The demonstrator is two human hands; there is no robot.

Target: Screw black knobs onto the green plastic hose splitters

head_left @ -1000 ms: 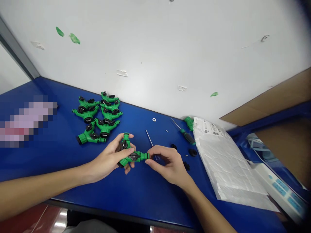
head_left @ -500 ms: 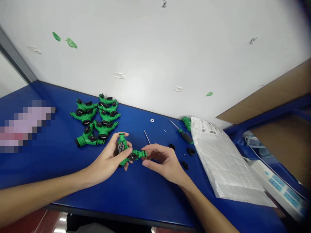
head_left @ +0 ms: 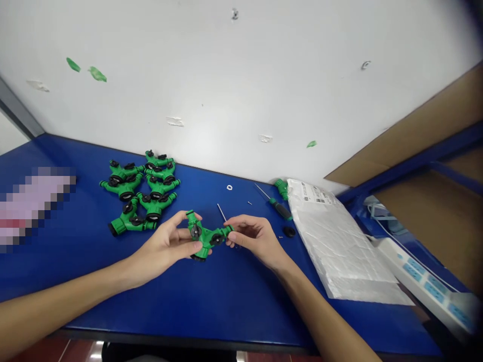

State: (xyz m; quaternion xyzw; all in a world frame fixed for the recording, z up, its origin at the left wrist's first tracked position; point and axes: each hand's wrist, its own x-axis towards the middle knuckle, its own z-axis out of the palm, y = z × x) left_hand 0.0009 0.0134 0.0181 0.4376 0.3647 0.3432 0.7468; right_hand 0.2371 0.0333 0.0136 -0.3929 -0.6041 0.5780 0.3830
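A green Y-shaped hose splitter with two black valve levers is held over the table's front half. My left hand grips its body and left branch, thumb in front, the other fingers mostly hidden behind. With thumb and fingertips, my right hand pinches the end of the right branch. A thin metal shaft lies just behind the right hand, its other end hidden by the fingers. Several similar splitters stand grouped to the left.
At right lie a screwdriver, a black round cap, small screws and a white ring. A white padded mailer partly covers a green fitting. Beyond is a power strip. A white wall rises behind the table.
My right hand has closed its fingers on the splitter's right branch. The splitter has turned slightly, its branches more toward the wall. The camera view has shifted a little.
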